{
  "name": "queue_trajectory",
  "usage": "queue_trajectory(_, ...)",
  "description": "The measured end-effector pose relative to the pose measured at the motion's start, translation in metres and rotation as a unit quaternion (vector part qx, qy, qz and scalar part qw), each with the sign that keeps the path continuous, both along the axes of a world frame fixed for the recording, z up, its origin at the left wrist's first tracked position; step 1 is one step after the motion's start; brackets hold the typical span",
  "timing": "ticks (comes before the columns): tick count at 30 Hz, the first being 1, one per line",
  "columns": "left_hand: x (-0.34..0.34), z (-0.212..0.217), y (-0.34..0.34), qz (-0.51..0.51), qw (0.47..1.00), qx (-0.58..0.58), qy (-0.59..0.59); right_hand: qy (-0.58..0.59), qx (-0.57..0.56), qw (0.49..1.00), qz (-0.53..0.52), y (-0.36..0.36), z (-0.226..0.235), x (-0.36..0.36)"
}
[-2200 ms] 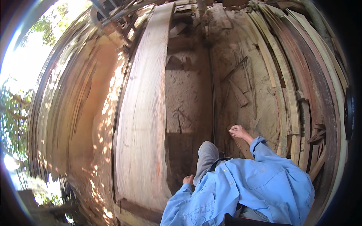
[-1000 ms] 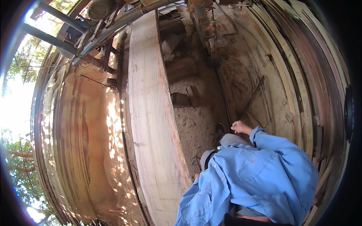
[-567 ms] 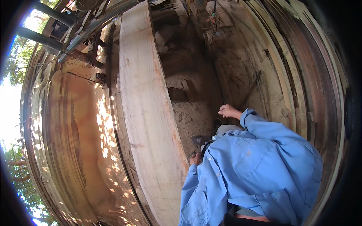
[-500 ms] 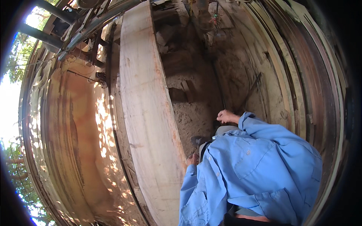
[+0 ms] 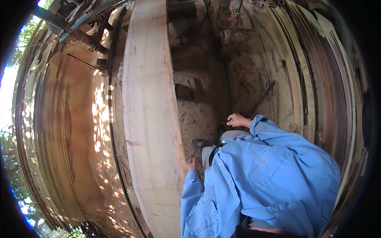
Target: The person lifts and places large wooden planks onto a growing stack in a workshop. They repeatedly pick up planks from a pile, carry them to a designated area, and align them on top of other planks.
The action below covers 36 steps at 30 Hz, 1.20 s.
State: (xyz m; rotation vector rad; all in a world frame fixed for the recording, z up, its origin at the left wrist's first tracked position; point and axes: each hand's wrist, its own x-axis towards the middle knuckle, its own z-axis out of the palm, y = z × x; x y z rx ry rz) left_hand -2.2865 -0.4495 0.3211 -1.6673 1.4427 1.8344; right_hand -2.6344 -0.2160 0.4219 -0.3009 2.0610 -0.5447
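Note:
A long, pale sawn wood slab (image 5: pixel 150 119) runs from the far end toward me, with rough, reddish-brown bark along its right edge. My left hand (image 5: pixel 192 164) hangs low beside that edge, close to the wood; whether it touches is not clear. Its fingers are small and partly hidden from view. Out in front of my body, my right hand (image 5: pixel 238 120) hovers over the dusty ground with its fingers loosely bent and apart, and nothing shows in it. Both arms wear blue sleeves.
Stacked boards (image 5: pixel 313 79) line the right side. On the left, beyond a dark metal rail (image 5: pixel 113 131), lie more planks (image 5: pixel 51 131) in dappled sunlight. Metal machine parts (image 5: pixel 91 35) stand at the far left. My dark shoe (image 5: pixel 197 143) is on sandy ground.
My view has shifted slightly, so the slab's near part and rail sit further left. My left hand shows a little further left; my right hand stays about level, its fingers slightly more extended.

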Motion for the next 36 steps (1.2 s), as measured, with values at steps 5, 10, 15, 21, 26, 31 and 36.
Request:
queue_trajectory(5, -0.009, 0.003, 0.05, -0.178, 0.971, -0.15, -0.057, 0.0, 0.023, 0.999, 0.048, 0.021, -0.008, 0.007)
queue_trajectory(10, -0.011, 0.021, 0.086, -0.181, 0.964, -0.183, -0.072, -0.007, 0.02, 0.994, 0.103, 0.035, -0.011, 0.009)
queue_trajectory(15, -0.006, 0.027, 0.094, -0.139, 0.97, -0.18, -0.081, 0.002, 0.031, 0.995, 0.095, 0.044, -0.008, 0.006)
queue_trajectory(21, 0.002, 0.029, 0.088, -0.084, 0.977, -0.18, -0.071, -0.026, 0.03, 0.996, 0.085, 0.043, -0.011, 0.008)
queue_trajectory(26, 0.01, 0.008, 0.088, 0.012, 0.994, -0.08, -0.076, 0.004, 0.003, 0.993, 0.12, 0.039, -0.02, 0.011)
queue_trajectory(31, 0.017, -0.015, 0.098, -0.025, 0.995, -0.101, -0.005, 0.012, -0.01, 0.993, 0.115, 0.039, -0.022, 0.012)
queue_trajectory(36, 0.012, -0.005, 0.101, -0.115, 0.977, -0.176, -0.029, -0.033, 0.025, 0.996, 0.078, 0.038, -0.012, 0.009)
